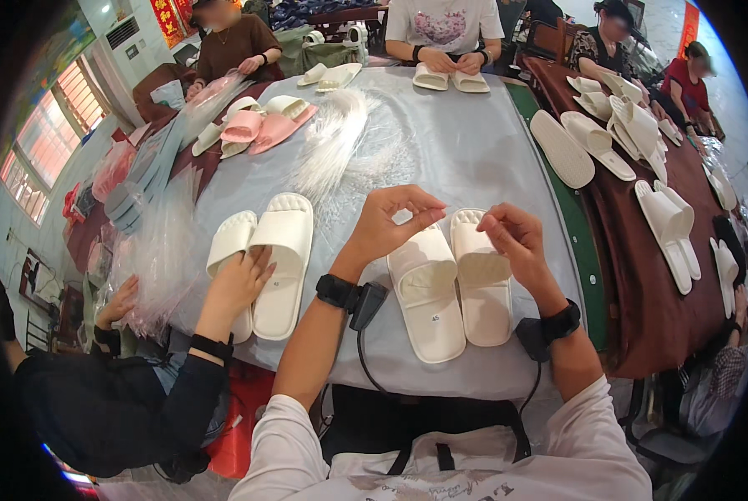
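Note:
A pair of cream-white slide slippers lies before me, toes pointing away: the left slipper [432,324] and the right slipper [487,311] sit close side by side. Above the left slipper's toe end is my left hand [397,219], its thumb and forefinger pinched together. My right hand [517,240] hovers by the right slipper's strap, fingers curled and thumb pressed to them. Any thin strand between the two pinches is too fine to make out. Farther off, a loose heap of fine whitish strands [337,142] spreads over the grey-covered table [466,134].
At my left, a co-worker's hand [242,280] touches another white slipper pair [280,288]. Clear plastic bags [161,242] pile beyond. Pink slippers [282,127] lie farther back. Several white slippers [664,225] rest on the brown-covered table [620,275] to the right. Another person handles slippers [431,78] opposite.

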Tool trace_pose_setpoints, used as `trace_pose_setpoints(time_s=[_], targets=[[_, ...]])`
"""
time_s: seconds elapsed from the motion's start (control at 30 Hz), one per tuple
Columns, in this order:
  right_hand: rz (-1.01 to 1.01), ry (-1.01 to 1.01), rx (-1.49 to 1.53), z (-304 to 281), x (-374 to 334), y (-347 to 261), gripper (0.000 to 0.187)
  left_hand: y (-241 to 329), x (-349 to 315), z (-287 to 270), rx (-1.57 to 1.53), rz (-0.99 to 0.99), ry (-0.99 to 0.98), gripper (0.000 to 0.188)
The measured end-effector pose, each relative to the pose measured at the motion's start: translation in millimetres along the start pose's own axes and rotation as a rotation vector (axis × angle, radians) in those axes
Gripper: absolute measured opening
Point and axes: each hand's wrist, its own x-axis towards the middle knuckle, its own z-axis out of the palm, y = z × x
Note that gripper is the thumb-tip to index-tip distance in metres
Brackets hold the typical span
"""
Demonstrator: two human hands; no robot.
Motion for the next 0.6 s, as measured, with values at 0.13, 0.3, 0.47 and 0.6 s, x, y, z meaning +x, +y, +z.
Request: trace_pose_setpoints(time_s=[0.13,0.3,0.47,0.6], targets=[[-0.085,0.09,-0.017,-8,3,8,0.023,0,2,-2,0.074,-0.002,0.012,0.009],[-0.175,0.163,-0.342,3,10,-16,0.023,17,1,4,0.262,0.096,-0.061,0.014],[-0.322,-0.042,-0.594,13,9,-6,0.02,18,1,17,0.262,0.157,-0.077,0.019],[-0.298,-0.05,-0.572,16,8,-9,0.013,18,2,15,0.256,0.177,-0.075,0.02]])
